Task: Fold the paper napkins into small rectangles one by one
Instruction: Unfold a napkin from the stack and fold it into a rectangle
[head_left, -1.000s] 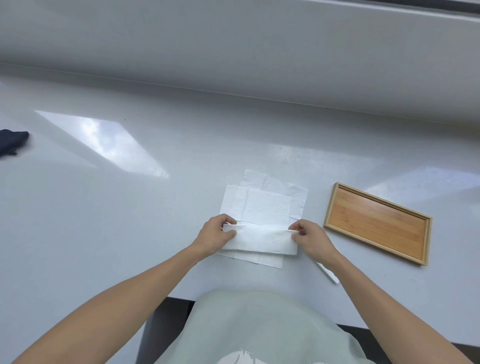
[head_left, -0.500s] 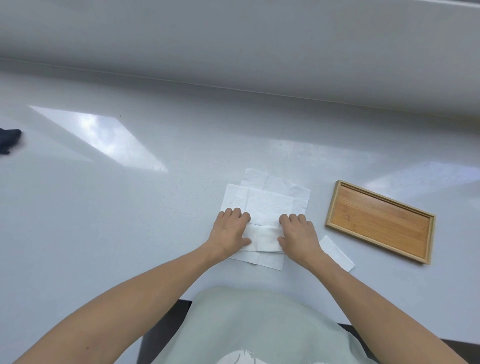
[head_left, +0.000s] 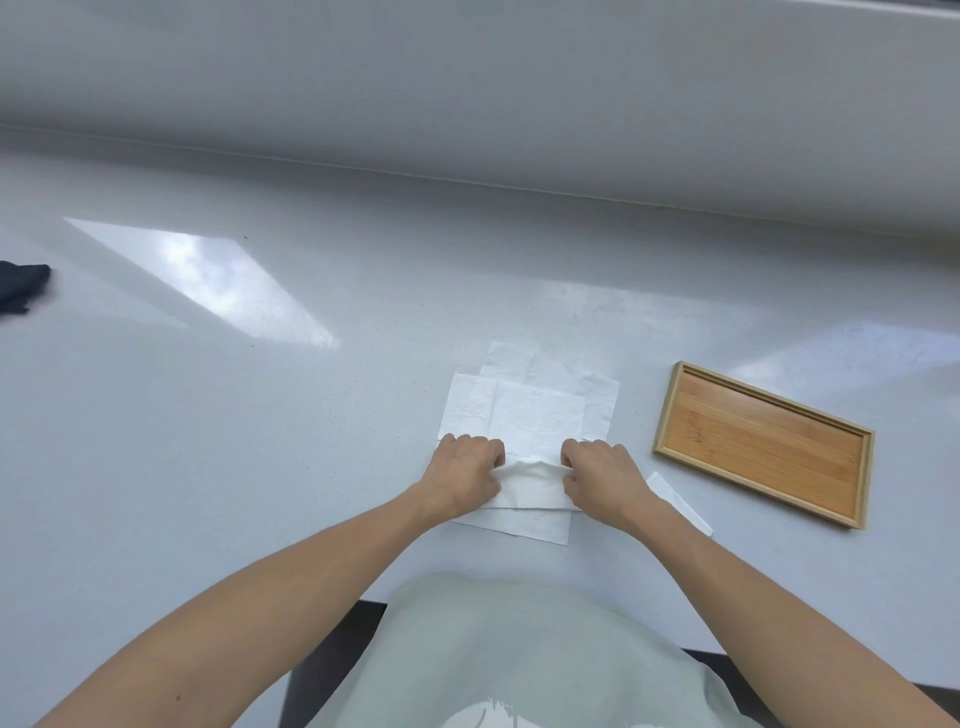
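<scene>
A loose pile of white paper napkins (head_left: 540, 405) lies spread on the white counter in front of me. On top of its near part is a partly folded napkin (head_left: 532, 486), a narrow strip whose far edge is lifted. My left hand (head_left: 465, 478) pinches its left end and my right hand (head_left: 602, 480) pinches its right end, fingers curled on the lifted edge. A small folded napkin (head_left: 680, 501) lies flat just right of my right wrist, partly hidden by it.
A shallow bamboo tray (head_left: 761, 441) sits at an angle to the right of the napkins, nothing in it. A dark cloth (head_left: 21, 286) is at the far left edge. The counter's near edge runs just below my forearms; a wall rises behind.
A second ago I held the strip by its ends, then both hands pressed it flat. Now the fingers have curled and lifted the strip's far edge.
</scene>
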